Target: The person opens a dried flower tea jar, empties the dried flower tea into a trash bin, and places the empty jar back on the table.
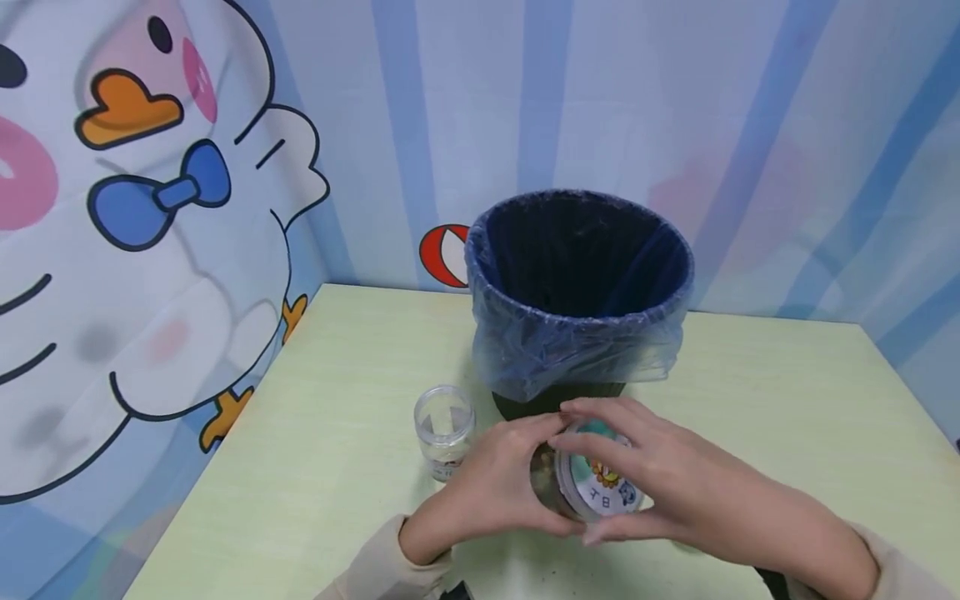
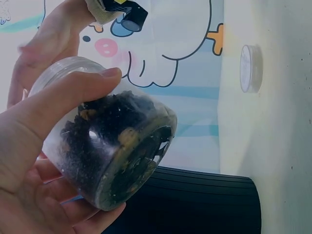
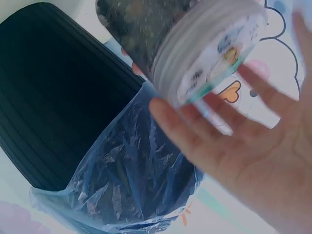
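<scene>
My left hand (image 1: pixel 498 479) grips a clear round jar (image 2: pixel 92 146) tilted on its side above the table. Dark, crumbly stuff with some lighter bits lies inside it. The jar's screw lid (image 1: pixel 600 492) carries a printed cartoon label and faces right. Around that lid my right hand (image 1: pixel 667 471) spreads its fingers; in the right wrist view they are extended, with the palm apart from the lid. Fingertips lie against or just beside the lid's rim; blur hides the exact contact. A second clear jar (image 1: pixel 444 429), lidless, stands on the table left of my left hand.
A dark bin (image 1: pixel 555 396) stands behind my hands, lined with a blue translucent bag (image 1: pixel 577 350) folded over its rim. A flat white lid (image 2: pixel 251 68) lies on the pale table (image 1: pixel 337 467). Behind hangs a printed cartoon backdrop (image 1: pixel 360 167). Small dark specks dot the table's near side.
</scene>
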Motion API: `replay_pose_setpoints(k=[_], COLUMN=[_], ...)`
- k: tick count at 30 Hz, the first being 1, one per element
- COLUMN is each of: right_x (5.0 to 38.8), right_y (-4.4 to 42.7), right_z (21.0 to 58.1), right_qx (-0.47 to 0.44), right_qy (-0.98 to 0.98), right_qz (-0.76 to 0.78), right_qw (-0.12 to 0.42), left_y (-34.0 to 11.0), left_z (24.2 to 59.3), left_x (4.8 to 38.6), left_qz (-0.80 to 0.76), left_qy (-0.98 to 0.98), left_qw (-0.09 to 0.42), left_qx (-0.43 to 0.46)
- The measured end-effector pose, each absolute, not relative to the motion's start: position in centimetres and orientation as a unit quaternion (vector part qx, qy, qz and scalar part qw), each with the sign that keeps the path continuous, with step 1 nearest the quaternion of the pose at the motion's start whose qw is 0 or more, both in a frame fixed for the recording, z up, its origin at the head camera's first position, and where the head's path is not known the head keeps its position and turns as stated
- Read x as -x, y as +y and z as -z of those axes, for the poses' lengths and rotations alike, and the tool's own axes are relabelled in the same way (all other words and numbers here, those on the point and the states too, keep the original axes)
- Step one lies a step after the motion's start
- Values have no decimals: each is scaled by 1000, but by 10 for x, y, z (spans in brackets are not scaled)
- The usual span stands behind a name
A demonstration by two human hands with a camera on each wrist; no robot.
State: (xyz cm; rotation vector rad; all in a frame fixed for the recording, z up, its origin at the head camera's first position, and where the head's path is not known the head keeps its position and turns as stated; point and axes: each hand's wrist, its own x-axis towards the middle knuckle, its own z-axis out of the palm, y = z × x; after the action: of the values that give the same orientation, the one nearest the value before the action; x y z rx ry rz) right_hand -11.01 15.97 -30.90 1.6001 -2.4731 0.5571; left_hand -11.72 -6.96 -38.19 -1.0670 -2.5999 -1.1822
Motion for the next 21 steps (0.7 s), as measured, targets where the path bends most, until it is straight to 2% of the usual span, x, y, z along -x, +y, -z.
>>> replay_pose_setpoints(k=[3, 8, 12, 21], right_x=[107, 107, 108, 112], right_y=[158, 155, 155, 157], right_z=[309, 307, 308, 310], right_qx=[-483, -436, -441, -472], right_qy=[-855, -884, -880, -858], right_qz=[-171, -163, -167, -187], right_qw=[75, 48, 55, 85], left_y=[-69, -70, -70, -70], left_z=[382, 380, 379, 379], left_x=[117, 115, 113, 114], left_qz=[387, 394, 396, 398], left_qy=[-853, -859, -861, -858], left_qw=[55, 42, 31, 41], left_qx=[346, 326, 318, 322])
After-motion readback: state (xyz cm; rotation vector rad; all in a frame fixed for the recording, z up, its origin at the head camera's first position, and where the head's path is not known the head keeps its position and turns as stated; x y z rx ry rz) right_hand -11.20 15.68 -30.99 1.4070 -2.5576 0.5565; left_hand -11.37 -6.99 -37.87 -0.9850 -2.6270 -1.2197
